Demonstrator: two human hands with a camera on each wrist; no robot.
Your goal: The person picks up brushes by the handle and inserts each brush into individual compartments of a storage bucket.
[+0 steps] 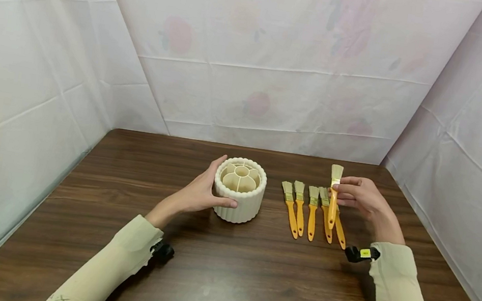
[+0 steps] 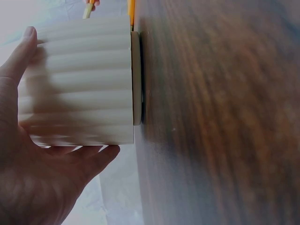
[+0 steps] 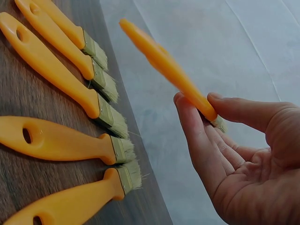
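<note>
My left hand (image 1: 198,193) cups the ribbed holder (image 1: 239,189) at worktop (image 1: 224,271) centre, grip wrapped round its wall to steady it. Right hand (image 1: 361,196) pinches 1 brush (image 1: 333,194), lifted bristles-up above the other 5 brushes (image 1: 307,208), handle free.

Left wrist view: dark wooden tabletop (image 2: 220,117) is blurred throughout; only tips of two orange brush handles (image 2: 131,8) are seen above the white ribbed plastic holder (image 2: 79,79), rest cut off by top edge. Right wrist view: ferrule and bristles of the lifted orange-handled brush (image 3: 168,68) are mostly hidden by right-hand fingers (image 3: 199,136); lowest brush handle (image 3: 70,204) is cut off at bottom edge.
</note>
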